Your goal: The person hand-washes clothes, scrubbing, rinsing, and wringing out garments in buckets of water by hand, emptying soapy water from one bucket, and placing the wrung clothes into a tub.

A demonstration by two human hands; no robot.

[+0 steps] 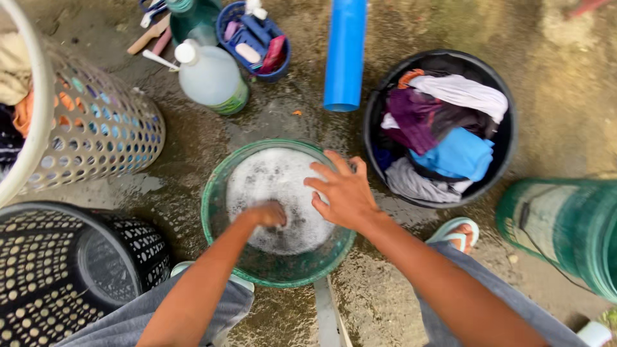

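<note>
Head view: two bare hands at a round green plastic basin [215, 234] of white soapy foam [276, 186], set on the wet concrete floor [205, 141].

The left hand [267, 214] is sunk in the foam at the basin's middle, fingers hidden, so its grip cannot be told; it may be closed on something under the suds. The right hand [344, 193] hovers just above the foam with fingers spread, holding nothing. Just right of the basin stands a round black tub [504, 151] heaped with mixed coloured clothes [443, 138]. Behind the basin lie a clear plastic bottle with a white cap [209, 76] and a blue plastic pipe [345, 51]. To the left are a white perforated laundry basket [103, 128] and a black perforated basket [58, 270].
</note>
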